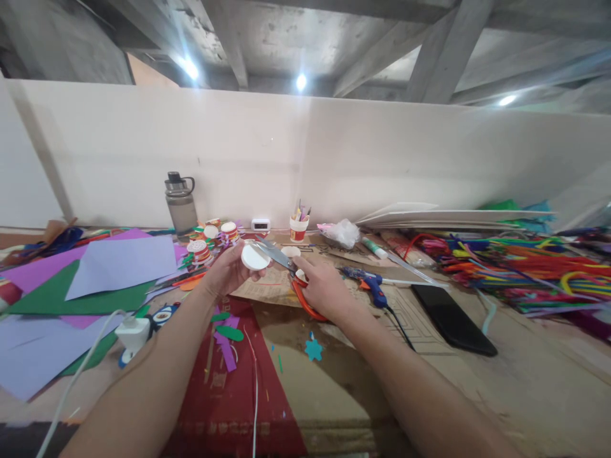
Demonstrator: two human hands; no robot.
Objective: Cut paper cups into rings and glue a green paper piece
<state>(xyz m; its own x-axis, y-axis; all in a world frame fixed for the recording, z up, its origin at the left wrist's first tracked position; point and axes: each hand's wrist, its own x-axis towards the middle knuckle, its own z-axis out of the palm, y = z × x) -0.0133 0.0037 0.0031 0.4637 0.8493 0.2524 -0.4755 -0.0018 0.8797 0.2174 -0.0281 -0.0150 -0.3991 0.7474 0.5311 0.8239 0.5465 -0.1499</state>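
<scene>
My left hand (228,272) grips a paper cup (256,256) by its side, with the round white base turned toward me. In my right hand (324,286) is a pair of scissors (277,256) with orange handles, my fingers wrapped round them. Their blades point left and lie across the upper edge of the white disc; whether they touch it I cannot tell. A second white round piece (290,252) shows just behind the scissors. Below my hands lie a teal foam flower (314,349) and green and purple scraps (230,333).
Decorated cups (198,251) and a water bottle (181,207) stand back left, near coloured sheets (121,267). A pen cup (298,230) stands at the back. Rightward lie a corded blue glue gun (375,289), a black phone (451,319) and heaped pipe cleaners (520,267). A white cable crosses the front.
</scene>
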